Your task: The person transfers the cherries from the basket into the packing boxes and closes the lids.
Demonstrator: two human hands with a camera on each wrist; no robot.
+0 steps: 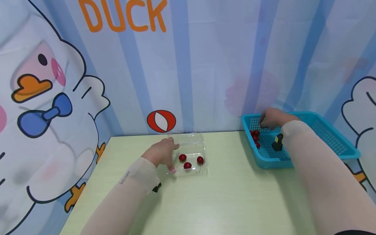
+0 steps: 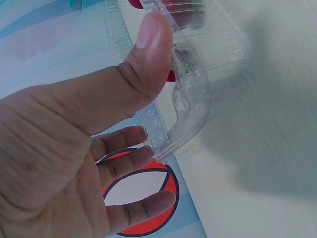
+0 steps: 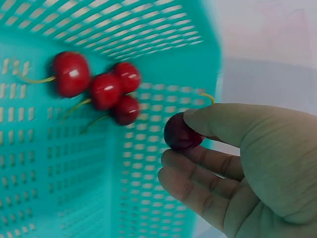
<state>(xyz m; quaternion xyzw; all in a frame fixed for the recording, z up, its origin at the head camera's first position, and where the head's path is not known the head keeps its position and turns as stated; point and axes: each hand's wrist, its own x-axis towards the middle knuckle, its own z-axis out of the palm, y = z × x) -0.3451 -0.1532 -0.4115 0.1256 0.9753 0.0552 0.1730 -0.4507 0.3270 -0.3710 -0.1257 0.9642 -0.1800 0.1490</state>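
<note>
A clear plastic clamshell box (image 1: pixel 191 148) stands with its lid raised at the back, holding three red cherries, one of them a cherry (image 1: pixel 200 160) at the right side. My left hand (image 1: pixel 162 152) is at the box's left side, thumb near the front corner and the other fingers extended toward the hinge. The left wrist view has this thumb (image 2: pixel 151 49) overlapping the clear rim. Over the blue-green basket (image 1: pixel 329 130), my right hand (image 1: pixel 271 118) pinches a dark red cherry (image 3: pixel 181 133) between thumb and fingers; its stem points up.
Several more cherries (image 3: pixel 105 90) with stems lie together in a corner of the basket. Farther inside sits a small black object with a yellow label (image 1: pixel 277 142). A printed curtain (image 1: pixel 211 65) hangs right behind the pale table (image 1: pixel 223 202).
</note>
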